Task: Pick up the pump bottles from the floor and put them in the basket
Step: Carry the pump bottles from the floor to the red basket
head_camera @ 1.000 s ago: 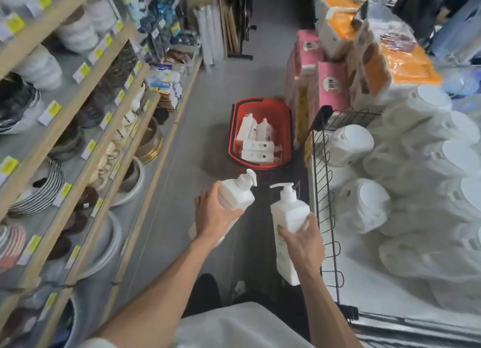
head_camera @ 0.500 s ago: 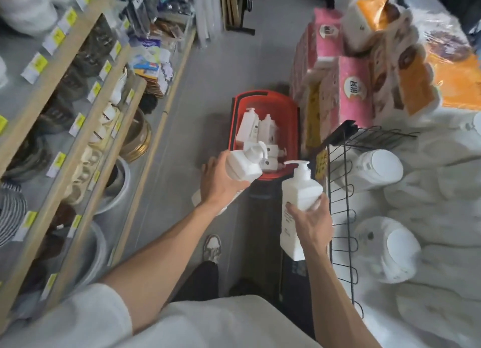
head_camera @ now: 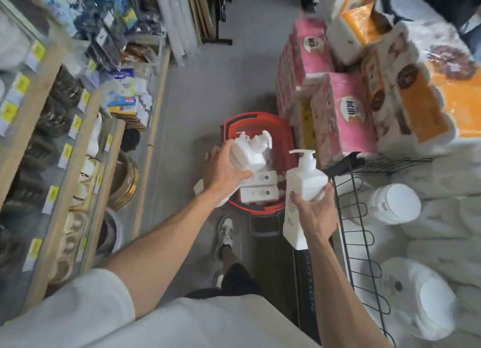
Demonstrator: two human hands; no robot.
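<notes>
Both hands loaded above one red basket [head_camera: 251, 118]
The left hand [head_camera: 223, 173] is curled round one white pump bottle [head_camera: 246, 157], tilted over the basket, which stands on the floor [head_camera: 203, 87] mid-aisle. The right hand [head_camera: 316, 212] grips a second pump bottle [head_camera: 304, 183], upright, at the basket's near right corner. Two labelled bottles [head_camera: 261, 177] lie flat inside, side by side; others there cannot be counted

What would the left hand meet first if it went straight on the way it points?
Likely the bottles lying in the red basket: the left hand, gripping a pump bottle, points over them. Height is unclear.
</notes>
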